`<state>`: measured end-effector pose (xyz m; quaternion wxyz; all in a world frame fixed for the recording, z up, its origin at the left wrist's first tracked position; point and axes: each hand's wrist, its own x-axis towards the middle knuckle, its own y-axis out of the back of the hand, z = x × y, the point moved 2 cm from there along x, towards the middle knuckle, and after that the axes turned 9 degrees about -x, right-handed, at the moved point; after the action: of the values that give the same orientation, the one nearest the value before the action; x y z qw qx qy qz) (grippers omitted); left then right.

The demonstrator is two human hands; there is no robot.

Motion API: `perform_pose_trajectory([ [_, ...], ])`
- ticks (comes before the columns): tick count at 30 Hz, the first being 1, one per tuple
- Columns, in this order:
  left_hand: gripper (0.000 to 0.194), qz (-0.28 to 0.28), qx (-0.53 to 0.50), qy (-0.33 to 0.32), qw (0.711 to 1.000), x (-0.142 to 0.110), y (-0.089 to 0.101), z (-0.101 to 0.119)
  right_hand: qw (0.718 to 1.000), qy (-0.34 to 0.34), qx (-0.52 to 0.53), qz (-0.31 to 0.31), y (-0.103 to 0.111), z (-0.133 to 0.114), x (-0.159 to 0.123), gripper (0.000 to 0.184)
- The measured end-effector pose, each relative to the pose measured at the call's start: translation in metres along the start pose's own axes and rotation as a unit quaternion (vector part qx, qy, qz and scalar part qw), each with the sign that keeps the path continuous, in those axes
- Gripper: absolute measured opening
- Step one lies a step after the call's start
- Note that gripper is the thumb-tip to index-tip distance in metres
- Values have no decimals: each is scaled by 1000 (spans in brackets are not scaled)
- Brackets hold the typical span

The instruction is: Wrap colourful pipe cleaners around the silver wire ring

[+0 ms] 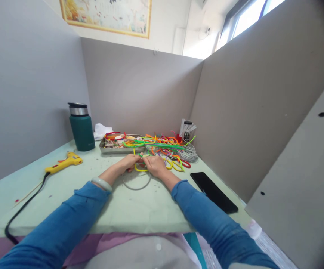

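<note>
My left hand and my right hand meet over the middle of the table, fingers closed in a pinch. Between them is a yellow pipe cleaner, bent into a loop, with a short green piece at the fingertips. Which hand grips which strand is partly hidden by the fingers. Below the hands a thin grey ring lies on the table, its far side covered by them. Just beyond my right hand are more bent yellow pipe cleaners.
Behind the hands stand a metal tray of small parts and a heap of coloured pipe cleaners. A green bottle and a yellow glue gun with a black cord are on the left. A black phone lies right. Grey partitions surround the table.
</note>
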<state>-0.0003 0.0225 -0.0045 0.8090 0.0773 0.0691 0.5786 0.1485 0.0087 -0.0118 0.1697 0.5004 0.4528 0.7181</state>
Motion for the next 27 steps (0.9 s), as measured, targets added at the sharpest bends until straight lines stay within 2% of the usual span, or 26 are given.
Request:
perform_pose_trajectory([
  [8, 43, -18, -8, 3, 1000, -1, 1, 0, 1000, -10, 12, 17, 0, 1, -1, 41],
  [12, 34, -61, -35, -4, 998, -5, -3, 5, 998, -30, 35, 34, 2, 3, -1, 41],
  [15, 33, -88, 7, -30, 996, -5, -5, 6, 996, -37, 68, 32, 4, 3, -2, 43],
  [20, 40, -51, 70, -49, 995, -4, -5, 3, 990, -40, 129, 28, 5, 3, -1, 46],
  [24, 42, -13, 27, -65, 997, -3, -1, 9, 970, -96, 219, 44, 2, 11, 1, 46],
  [27, 40, 24, -32, -76, 996, -3, 5, 14, 961, -120, 241, 56, -1, 16, 3, 41],
])
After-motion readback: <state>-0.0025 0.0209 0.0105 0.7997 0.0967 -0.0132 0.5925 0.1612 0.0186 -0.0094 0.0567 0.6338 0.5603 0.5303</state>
